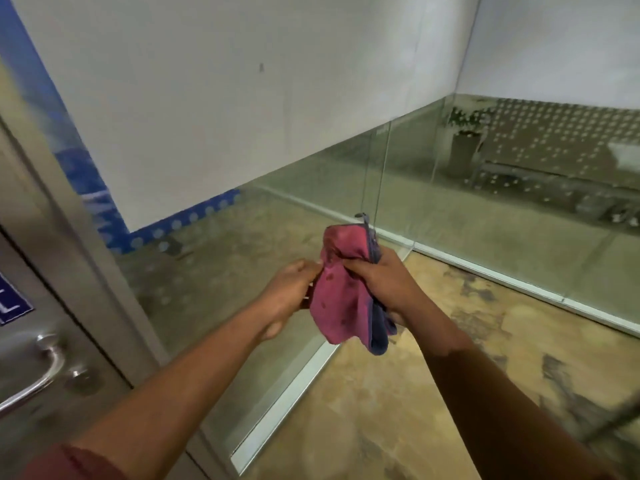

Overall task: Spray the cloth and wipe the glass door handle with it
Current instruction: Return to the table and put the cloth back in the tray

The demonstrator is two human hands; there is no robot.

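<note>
Glass wall [485,202], mottled floor [415,393]. Blue sign [14,308] on door, writing unreadable. Handle [38,372] lower left. Cloth [341,292], pink and blue, gripped by right hand [388,282], pinched by left hand [289,292].

The cloth [346,289] hangs at the middle of the view, held between the two hands: the left hand [289,292] pinches its left edge, and the right hand [388,282] grips its right side, fingers curled round the bunched fabric. Both forearms reach forward from the lower edge. At the far left, well apart from the cloth, the door handle [38,372] sits on the door [31,271], with a round lock fitting [81,377] just to its right (a sign [14,306] lies above the handle). Glass panels [485,188] stand behind the hands, meeting the floor [398,393] along a rail [277,407] below the left forearm.
</note>
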